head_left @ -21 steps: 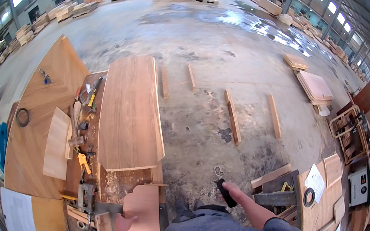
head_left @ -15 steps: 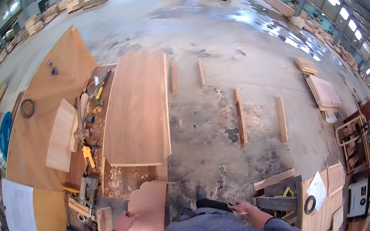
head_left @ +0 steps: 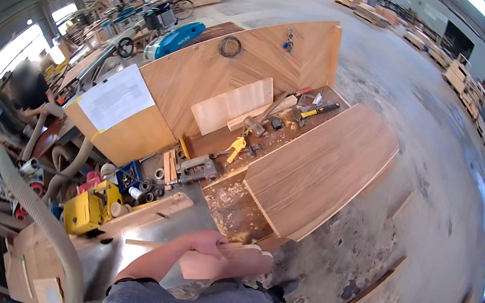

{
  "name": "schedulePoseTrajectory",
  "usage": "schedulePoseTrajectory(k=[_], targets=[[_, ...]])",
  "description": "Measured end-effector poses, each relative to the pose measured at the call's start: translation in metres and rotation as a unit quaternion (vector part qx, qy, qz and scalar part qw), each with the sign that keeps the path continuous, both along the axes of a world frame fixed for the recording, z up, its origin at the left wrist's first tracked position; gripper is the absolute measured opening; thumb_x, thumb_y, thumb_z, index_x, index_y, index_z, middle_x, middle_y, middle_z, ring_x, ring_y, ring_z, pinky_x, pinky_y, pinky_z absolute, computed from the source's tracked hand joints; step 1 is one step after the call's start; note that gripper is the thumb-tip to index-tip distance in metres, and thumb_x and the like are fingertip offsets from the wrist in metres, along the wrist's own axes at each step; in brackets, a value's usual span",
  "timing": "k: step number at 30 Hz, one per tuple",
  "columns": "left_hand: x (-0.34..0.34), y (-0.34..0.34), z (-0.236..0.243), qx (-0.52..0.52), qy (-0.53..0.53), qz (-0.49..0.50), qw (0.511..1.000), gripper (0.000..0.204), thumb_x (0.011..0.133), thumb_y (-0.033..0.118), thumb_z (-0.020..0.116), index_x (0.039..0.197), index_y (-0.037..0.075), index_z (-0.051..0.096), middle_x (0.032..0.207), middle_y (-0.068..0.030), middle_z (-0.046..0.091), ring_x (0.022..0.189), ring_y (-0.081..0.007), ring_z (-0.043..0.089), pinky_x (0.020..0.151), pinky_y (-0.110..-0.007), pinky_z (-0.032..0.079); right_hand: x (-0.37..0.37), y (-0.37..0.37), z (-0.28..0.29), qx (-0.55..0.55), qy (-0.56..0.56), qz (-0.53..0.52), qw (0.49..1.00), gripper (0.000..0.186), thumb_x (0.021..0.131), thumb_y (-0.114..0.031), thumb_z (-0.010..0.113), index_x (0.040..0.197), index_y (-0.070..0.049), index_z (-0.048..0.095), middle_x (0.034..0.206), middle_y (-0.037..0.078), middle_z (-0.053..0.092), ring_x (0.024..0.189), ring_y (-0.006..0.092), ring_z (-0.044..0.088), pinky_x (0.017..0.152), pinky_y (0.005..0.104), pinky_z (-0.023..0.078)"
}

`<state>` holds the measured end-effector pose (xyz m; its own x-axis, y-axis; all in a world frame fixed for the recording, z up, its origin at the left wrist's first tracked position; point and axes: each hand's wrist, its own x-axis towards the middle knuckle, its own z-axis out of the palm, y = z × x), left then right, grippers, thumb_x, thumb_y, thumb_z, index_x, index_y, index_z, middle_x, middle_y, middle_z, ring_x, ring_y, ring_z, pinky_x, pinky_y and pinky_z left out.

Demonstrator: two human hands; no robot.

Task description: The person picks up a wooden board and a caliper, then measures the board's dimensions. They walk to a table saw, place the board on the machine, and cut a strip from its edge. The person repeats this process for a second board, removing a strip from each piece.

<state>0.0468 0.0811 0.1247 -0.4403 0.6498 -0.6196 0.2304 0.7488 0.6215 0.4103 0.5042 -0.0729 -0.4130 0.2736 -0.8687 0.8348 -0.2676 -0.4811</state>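
My left hand [head_left: 209, 244] is closed over the upper edge of a thin wooden board with a wavy-cut edge [head_left: 227, 266]. The board is tilted in front of my body, close to the near end of the workbench. My right hand is out of the picture. Just beyond the held board, a large wood-grained panel [head_left: 323, 168] with angled corners lies on the workbench [head_left: 234, 212], which is strewn with wood chips. Along the bench's back lie a yellow-handled hammer [head_left: 319, 110], a wooden mallet [head_left: 254, 126], a yellow tool [head_left: 236, 149] and a grey metal tool [head_left: 196, 170].
An upright veneered panel [head_left: 183, 88] backs the bench, with a white paper sheet [head_left: 116, 96] on it. To the left are a yellow machine [head_left: 91, 208], a thick grey hose [head_left: 41, 217] and another person [head_left: 31, 90]. Wooden strips [head_left: 375, 285] lie on the floor at right.
The view has swung left, showing the machine and hoses. The wavy-edged board has gone from lying flat under my left hand to being held tilted. My right hand has left the picture.
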Motion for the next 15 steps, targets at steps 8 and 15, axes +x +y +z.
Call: schedulePoseTrajectory(k=[8,15], targets=[[0.042,0.160,0.069,0.023,0.009,-0.050,0.998,0.041,0.078,0.034,0.082,0.098,0.004,0.064,0.090,-0.0168,0.067,0.085,-0.0326,0.064,0.074,-0.043,0.049,0.012,0.180,0.019,0.061,0.021,0.031,0.997,0.043,0.101,-0.035,0.062,0.134,-0.008,0.060,0.082,0.007,0.068,0.062,0.0210,0.057,0.054,0.0360,0.043],[0.048,0.316,0.078,0.084,0.072,-0.053,0.992,0.039,0.077,0.030,0.082,0.097,0.002,0.065,0.088,-0.0166,0.069,0.085,-0.0310,0.067,0.074,-0.043,0.049,0.080,0.316,0.010,0.086,-0.013,-0.009,0.996,0.043,0.101,-0.036,0.062,0.135,-0.009,0.061,0.087,0.008,0.070,0.070,0.0225,0.061,0.062,0.0360,0.047]])
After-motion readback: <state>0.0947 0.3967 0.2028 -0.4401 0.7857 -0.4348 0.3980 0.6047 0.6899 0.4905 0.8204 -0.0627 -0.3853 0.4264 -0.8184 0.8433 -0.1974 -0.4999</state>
